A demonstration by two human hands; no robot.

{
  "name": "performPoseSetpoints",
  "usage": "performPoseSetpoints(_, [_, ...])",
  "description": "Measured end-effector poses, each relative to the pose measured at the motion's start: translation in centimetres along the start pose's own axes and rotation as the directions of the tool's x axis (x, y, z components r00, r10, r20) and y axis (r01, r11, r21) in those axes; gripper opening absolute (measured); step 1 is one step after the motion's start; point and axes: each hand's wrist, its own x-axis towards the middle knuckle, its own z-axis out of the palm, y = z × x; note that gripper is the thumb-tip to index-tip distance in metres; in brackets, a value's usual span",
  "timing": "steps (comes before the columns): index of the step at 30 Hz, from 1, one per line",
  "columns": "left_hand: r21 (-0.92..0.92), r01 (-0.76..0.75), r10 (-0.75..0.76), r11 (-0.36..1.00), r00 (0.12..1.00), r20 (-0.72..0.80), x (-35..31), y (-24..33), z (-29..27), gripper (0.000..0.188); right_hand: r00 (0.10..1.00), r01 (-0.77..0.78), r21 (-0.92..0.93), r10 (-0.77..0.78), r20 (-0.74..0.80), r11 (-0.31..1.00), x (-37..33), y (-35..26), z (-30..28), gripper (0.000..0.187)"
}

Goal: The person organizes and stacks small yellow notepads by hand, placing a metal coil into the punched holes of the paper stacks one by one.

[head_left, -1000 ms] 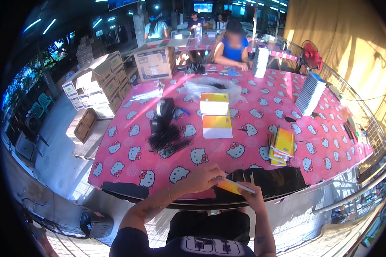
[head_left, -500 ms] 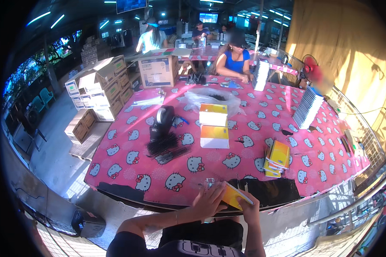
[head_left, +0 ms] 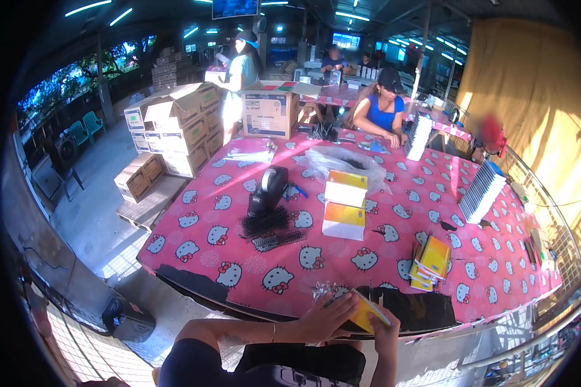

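Observation:
At the table's near edge, a small yellow spiral notebook [head_left: 364, 317] is held tilted between my two hands. My left hand [head_left: 329, 317] lies over its left end with the fingers stretched and close together. Around its right end, the fingers of my right hand [head_left: 385, 324] are closed. Shiny, thin, clear or metallic bits [head_left: 326, 290] stick up beyond my left fingertips; their kind is too blurred to tell. Further right lies a loose pile of similar yellow notebooks [head_left: 432, 256]. Ahead stand two stacks of yellow-and-white pads [head_left: 345, 220], with black binding coils [head_left: 265, 222] to their left.
A black device [head_left: 268, 191] and blue-handled tool [head_left: 298, 189] sit behind the coils, near a clear plastic bag [head_left: 316, 161]. Tall notebook stacks [head_left: 483, 192] stand at right. Cartons [head_left: 174, 129] are piled at left. A person in blue [head_left: 382, 115] sits across the pink table [head_left: 193, 258].
The view has shifted, so the table appears further right and lower. Both hands stay on the notebook. The standing person at the back left has turned and now holds a box.

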Motion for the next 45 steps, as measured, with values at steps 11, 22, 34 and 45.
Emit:
performPoseSetpoints(11, [-0.071, 0.074, -0.071, 0.995, 0.997, 0.042, 2.7, -0.6, -0.6, 0.084, 0.995, 0.053, -0.053, -0.048, 0.085, 0.997, 0.8, 1.0, -0.3, 0.033])
performPoseSetpoints(22, [-0.368, 0.115, 0.114, 0.923, 0.831, 0.545, 5.1, -3.6, -1.3, 0.051, 0.982, 0.015, -0.186, 0.02, 0.186, 0.982, 1.7, 3.4, -1.1, 0.03])
performPoseSetpoints(34, [-0.052, 0.057, -0.054, 0.997, 0.997, 0.057, 4.6, -0.2, -0.6, 0.086, 0.968, 0.096, -0.116, -0.066, 0.241, 0.989, 2.4, 3.4, -0.2, 0.037])
performPoseSetpoints(45, [-0.144, -0.058, 0.085, 0.988, 0.98, 0.182, -0.6, 1.9, 2.1, 0.085, 0.973, -0.011, -0.17, 0.05, 0.225, 0.985, 2.3, 2.2, -0.2, 0.031])
